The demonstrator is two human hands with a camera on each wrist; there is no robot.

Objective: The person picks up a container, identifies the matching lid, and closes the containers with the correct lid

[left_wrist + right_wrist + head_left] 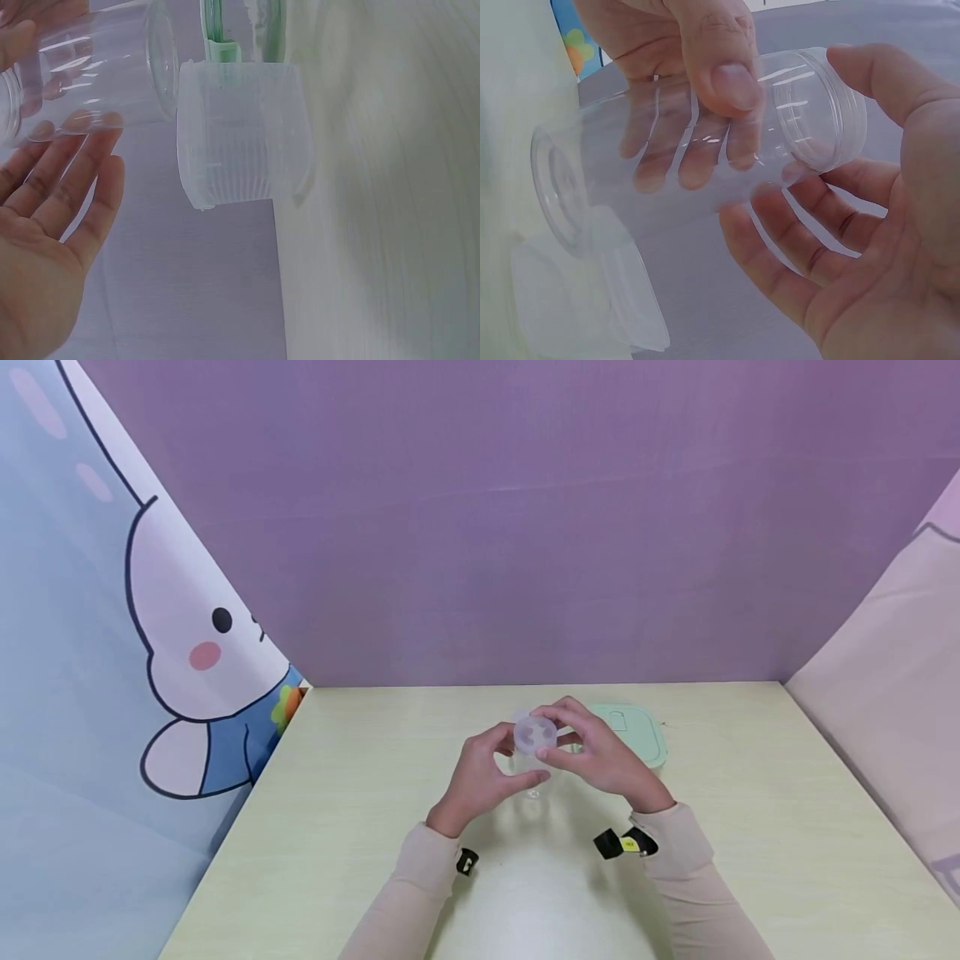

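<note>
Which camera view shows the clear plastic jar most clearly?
The right wrist view: the clear jar lies sideways across it, threaded mouth visible, left hand gripping it. The left wrist view shows only its base end at the edge. In the head view both hands mostly hide it.

Jar [697, 157]: up off the table [750, 827], lying sideways between both hands.
Left hand [480, 781]: on the jar's left side, fingers round its body.
Right hand [600, 756]: on the jar's right, at its open mouth end.
Cap [240, 135]: on the table just beyond the hands, under the jar's base end.
Lidded box [637, 735]: behind the right hand, farther back on the table.
</note>
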